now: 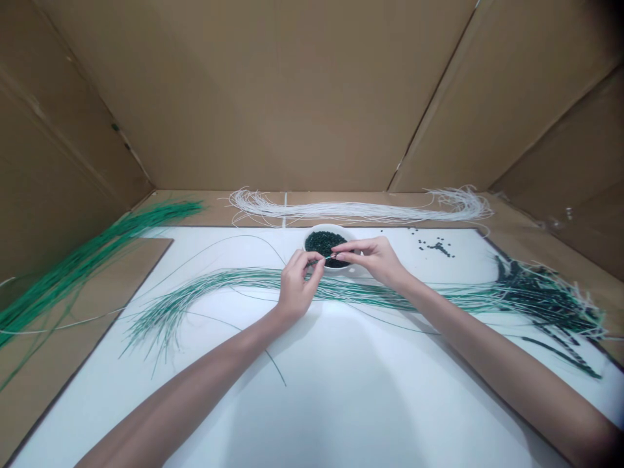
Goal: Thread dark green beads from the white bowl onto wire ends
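My left hand (pixel 298 283) pinches a thin green strand (pixel 328 257) between thumb and forefinger, its tip pointing right. My right hand (pixel 373 257) is closed in a pinch at that tip; whatever small piece is between its fingers is too small to make out. Both hands meet over the front of a white bowl (pixel 332 227) full of small dark green beads (pixel 322 242). Beneath my wrists stretches a long bundle of green and white strands (pixel 244 276). Its right end has dark beaded lengths (pixel 541 292).
A bundle of white strands (pixel 351 211) lies along the back. Loose green strands (pixel 88 260) rest on cardboard at the left. Several dark beads (pixel 439 248) are scattered right of the bowl on the white board (pixel 322 390). Cardboard walls (pixel 273 97) enclose the back and sides.
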`<state>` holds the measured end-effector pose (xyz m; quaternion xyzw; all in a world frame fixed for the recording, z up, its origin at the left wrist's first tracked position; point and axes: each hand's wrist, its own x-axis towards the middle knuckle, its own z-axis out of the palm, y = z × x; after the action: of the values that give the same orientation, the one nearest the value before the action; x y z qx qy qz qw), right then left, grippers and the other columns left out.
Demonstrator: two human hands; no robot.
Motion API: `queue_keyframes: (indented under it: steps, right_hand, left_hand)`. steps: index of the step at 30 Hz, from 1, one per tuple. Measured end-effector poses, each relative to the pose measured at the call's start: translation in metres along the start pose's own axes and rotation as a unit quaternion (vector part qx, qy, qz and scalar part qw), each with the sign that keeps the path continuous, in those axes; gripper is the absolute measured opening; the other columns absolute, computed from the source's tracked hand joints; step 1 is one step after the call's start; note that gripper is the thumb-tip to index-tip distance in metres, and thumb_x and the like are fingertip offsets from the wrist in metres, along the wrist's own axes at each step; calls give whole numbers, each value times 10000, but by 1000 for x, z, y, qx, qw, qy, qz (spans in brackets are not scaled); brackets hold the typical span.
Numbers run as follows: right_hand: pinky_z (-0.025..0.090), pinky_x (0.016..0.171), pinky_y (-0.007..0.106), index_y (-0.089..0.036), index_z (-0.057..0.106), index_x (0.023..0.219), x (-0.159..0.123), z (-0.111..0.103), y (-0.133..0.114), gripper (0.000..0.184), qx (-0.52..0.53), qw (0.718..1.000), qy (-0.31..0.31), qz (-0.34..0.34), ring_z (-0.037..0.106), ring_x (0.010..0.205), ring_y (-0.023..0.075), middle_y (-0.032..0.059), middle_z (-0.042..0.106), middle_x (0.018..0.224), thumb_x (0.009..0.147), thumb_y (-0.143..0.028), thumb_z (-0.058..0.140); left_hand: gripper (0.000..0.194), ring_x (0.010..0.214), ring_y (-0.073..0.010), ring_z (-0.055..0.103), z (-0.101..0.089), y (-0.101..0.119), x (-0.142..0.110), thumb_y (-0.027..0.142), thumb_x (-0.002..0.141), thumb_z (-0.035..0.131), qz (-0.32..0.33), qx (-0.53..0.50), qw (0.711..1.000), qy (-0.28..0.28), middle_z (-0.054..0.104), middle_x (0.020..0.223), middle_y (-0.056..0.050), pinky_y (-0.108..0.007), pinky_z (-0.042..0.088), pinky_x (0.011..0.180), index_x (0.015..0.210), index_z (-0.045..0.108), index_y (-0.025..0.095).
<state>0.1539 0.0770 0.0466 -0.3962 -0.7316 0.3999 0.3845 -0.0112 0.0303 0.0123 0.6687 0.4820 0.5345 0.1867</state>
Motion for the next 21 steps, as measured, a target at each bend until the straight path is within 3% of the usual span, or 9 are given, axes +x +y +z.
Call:
queue_keyframes:
  steps: [13,21]
  right_hand:
    - [494,653,287,-220,698,805,-3,2,-5,132,-80,992,21,-99,607,698,159,28,683,753,699,-250,626]
    - [469,702,310,-216,680,846,0,-3,0,148,-237,936,-11,-260,599,707,152,20,688,780,772,-202,554]
  left_hand:
    - [85,636,-88,480,1,-1,-1,203,803,483,13,23,1000,1,532,738,-11,-188,375,575,791,560,168]
    - [87,640,-88,489,1,-3,-1,188,802,480,39,36,999,1,536,746,-12,-188,392,593,804,564,165]
